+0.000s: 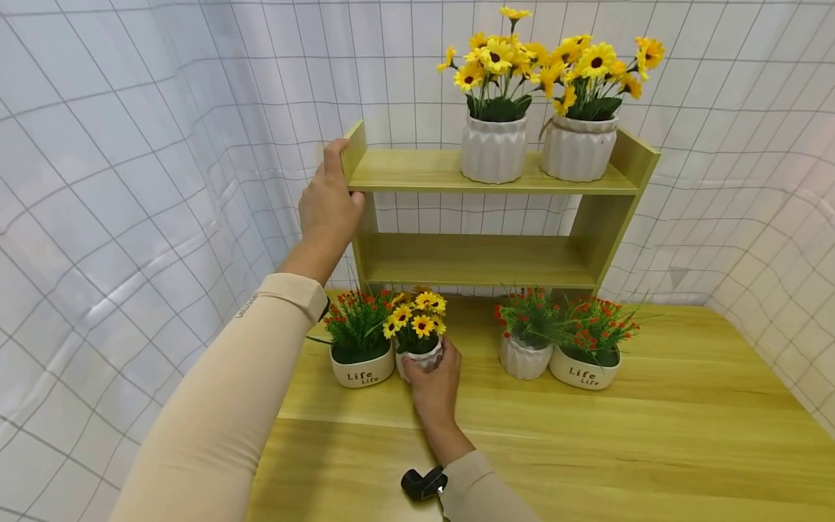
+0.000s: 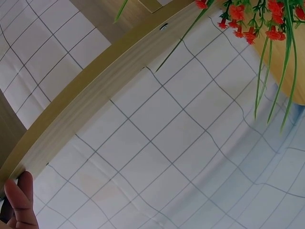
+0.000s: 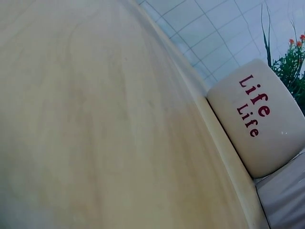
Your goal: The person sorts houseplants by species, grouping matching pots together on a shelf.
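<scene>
My left hand (image 1: 329,206) grips the upper left side panel of a two-tier wooden shelf (image 1: 483,261), thumb at the front edge. In the left wrist view, only some fingers (image 2: 27,195) show against the panel. Low at the shelf's left, my right hand (image 1: 435,388) holds a small ribbed white pot of yellow flowers (image 1: 420,326), thumb and fingers on opposite sides. Left of that pot stands a cream "Life" planter (image 1: 362,371) with red flowers, close beside it. The right wrist view shows this planter (image 3: 259,119) and a ribbed pot (image 3: 286,195), but not the hand.
Two white pots of yellow flowers, one left (image 1: 493,148) and one right (image 1: 579,151), stand on the top tier. A ribbed pot (image 1: 524,359) and another "Life" planter (image 1: 585,375), both with red flowers, stand on the wooden table (image 1: 659,449). Grid-patterned cloth surrounds it.
</scene>
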Action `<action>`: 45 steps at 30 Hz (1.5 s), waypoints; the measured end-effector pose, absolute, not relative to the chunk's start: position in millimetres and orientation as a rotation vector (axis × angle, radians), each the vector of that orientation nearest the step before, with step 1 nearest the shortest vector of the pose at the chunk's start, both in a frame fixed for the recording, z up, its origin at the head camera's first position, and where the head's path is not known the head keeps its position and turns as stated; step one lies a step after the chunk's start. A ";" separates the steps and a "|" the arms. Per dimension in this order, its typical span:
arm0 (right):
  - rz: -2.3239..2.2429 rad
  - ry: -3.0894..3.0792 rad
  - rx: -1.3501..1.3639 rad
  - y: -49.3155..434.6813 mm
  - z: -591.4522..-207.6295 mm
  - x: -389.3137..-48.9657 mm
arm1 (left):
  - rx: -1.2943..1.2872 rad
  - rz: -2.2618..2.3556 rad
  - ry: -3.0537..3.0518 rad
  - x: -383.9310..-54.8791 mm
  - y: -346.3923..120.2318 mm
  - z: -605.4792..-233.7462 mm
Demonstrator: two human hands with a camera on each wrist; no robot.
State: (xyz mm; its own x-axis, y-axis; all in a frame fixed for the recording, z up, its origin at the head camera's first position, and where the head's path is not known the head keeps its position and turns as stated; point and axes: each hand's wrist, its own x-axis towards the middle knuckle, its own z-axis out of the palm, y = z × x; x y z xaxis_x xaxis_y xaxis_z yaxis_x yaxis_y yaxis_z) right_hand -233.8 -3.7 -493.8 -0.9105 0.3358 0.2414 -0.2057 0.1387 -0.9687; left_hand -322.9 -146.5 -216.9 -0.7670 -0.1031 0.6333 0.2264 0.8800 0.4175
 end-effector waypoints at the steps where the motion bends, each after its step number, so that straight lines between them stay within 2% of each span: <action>1: 1.817 -2.023 -0.126 -4.4 -493.8 -234.0 | -0.087 -0.630 -2.364 -323.0 -146.4 -216.5; 23: 1.845 -1.921 -0.197 -0.9 -487.0 -224.6 | -0.102 -0.631 -2.364 -321.7 -146.8 -218.4; 45: 1.879 -1.757 -0.015 33.1 -421.5 -204.9 | -0.090 -0.630 -2.363 -322.3 -146.9 -216.9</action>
State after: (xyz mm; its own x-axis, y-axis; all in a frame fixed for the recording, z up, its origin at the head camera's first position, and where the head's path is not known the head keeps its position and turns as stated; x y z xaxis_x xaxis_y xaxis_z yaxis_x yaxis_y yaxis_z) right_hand -204.9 33.1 -421.5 -0.8423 0.4008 0.3603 -0.3862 0.0174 -0.9223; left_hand -322.3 -146.9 -216.9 -0.7662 -0.1021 0.6344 0.2274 0.8803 0.4164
